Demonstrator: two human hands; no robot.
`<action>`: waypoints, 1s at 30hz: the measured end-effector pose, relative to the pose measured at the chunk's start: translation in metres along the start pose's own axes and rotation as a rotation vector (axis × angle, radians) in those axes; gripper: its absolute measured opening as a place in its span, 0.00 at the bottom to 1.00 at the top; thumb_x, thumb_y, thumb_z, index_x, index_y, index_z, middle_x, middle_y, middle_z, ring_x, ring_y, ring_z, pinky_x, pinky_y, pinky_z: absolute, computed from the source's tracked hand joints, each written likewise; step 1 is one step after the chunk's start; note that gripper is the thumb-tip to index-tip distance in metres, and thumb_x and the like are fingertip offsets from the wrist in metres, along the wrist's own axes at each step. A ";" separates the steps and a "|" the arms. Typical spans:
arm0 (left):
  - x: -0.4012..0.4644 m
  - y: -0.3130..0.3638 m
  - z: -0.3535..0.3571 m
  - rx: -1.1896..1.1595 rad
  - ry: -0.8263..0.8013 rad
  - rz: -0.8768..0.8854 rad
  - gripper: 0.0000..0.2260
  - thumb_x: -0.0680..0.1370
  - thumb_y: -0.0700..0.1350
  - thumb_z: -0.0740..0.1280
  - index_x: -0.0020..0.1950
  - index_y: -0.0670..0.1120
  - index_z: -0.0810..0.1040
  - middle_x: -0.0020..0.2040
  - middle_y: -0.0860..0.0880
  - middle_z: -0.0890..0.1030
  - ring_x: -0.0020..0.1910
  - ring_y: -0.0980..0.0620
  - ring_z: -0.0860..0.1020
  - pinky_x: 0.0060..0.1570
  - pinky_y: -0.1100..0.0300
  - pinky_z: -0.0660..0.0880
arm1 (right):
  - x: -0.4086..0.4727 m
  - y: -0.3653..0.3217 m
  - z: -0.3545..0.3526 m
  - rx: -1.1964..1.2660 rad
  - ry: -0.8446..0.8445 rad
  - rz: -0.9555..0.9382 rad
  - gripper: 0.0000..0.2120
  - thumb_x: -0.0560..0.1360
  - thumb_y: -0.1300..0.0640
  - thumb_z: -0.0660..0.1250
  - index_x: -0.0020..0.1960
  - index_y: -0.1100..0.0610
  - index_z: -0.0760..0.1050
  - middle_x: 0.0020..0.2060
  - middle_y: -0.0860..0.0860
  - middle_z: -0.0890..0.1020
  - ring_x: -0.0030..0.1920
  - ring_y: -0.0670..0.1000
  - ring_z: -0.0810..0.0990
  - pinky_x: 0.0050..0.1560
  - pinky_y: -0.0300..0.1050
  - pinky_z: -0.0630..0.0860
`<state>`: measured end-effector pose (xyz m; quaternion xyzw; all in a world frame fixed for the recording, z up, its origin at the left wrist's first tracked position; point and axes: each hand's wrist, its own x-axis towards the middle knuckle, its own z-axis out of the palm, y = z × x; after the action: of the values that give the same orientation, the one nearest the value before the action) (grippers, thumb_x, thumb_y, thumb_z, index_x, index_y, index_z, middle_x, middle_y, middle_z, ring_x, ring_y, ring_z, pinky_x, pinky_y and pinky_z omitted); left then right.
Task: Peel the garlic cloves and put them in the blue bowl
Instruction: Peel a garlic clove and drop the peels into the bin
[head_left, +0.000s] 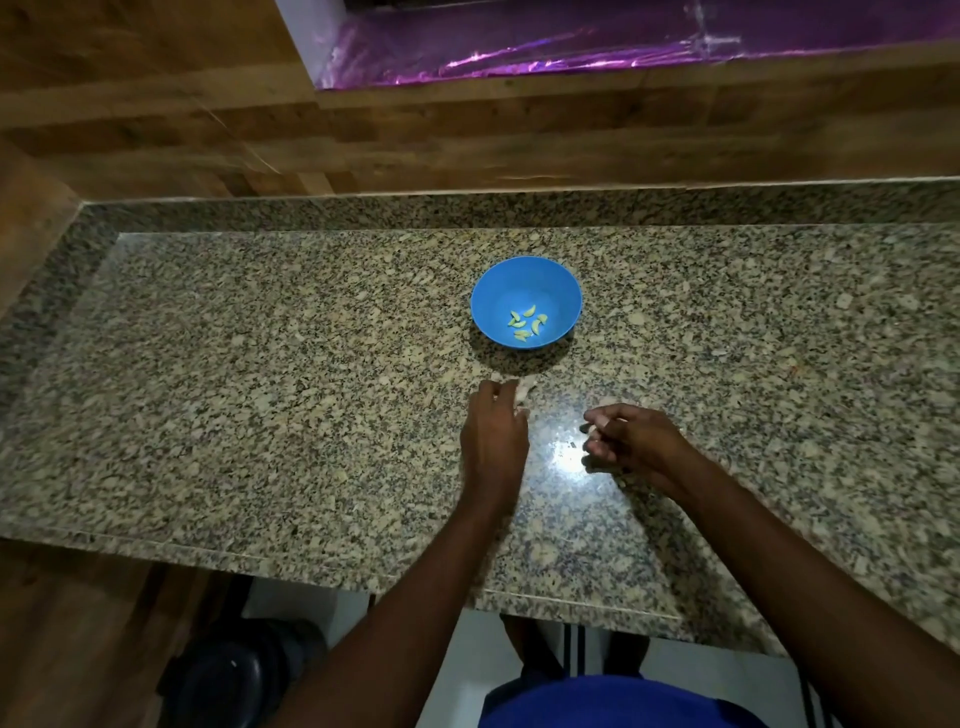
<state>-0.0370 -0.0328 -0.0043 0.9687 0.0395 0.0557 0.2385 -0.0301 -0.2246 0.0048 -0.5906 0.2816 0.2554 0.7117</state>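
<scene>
Garlic lies under left grip — blue bowl beyond.

Bare forearms, blue garment

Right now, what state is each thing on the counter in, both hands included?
blue bowl: upright on the counter, holds cloves
peeled cloves: several, loose in the bowl's bottom
unpeeled garlic: pale pieces on the counter just before the bowl, at the left fingertips
left hand: fingers curled on the unpeeled garlic
right hand: fingers curled, pinching a small pale piece
granite counter: bears the bowl
</scene>
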 end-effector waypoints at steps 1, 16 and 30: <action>-0.008 0.005 0.000 -0.009 0.019 0.039 0.15 0.77 0.41 0.70 0.63 0.45 0.79 0.58 0.44 0.78 0.54 0.44 0.77 0.45 0.50 0.78 | -0.001 0.001 0.000 -0.002 0.004 -0.010 0.06 0.80 0.67 0.64 0.50 0.66 0.79 0.35 0.61 0.78 0.25 0.53 0.77 0.51 0.67 0.80; -0.039 -0.002 0.035 0.079 -0.216 0.383 0.21 0.74 0.38 0.69 0.67 0.42 0.75 0.67 0.42 0.76 0.62 0.41 0.73 0.57 0.47 0.74 | 0.000 0.011 -0.003 -0.629 0.257 -0.381 0.09 0.69 0.65 0.74 0.33 0.54 0.82 0.28 0.47 0.83 0.31 0.46 0.82 0.38 0.35 0.79; -0.046 -0.010 0.032 0.073 -0.259 0.378 0.26 0.75 0.40 0.68 0.73 0.40 0.70 0.72 0.41 0.72 0.67 0.42 0.69 0.63 0.47 0.71 | 0.020 0.003 0.003 -1.092 0.239 -0.429 0.08 0.68 0.64 0.67 0.30 0.59 0.73 0.29 0.57 0.79 0.32 0.56 0.79 0.34 0.48 0.74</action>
<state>-0.0785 -0.0436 -0.0415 0.9660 -0.1715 -0.0270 0.1917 -0.0182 -0.2200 -0.0108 -0.9394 0.0621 0.1455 0.3042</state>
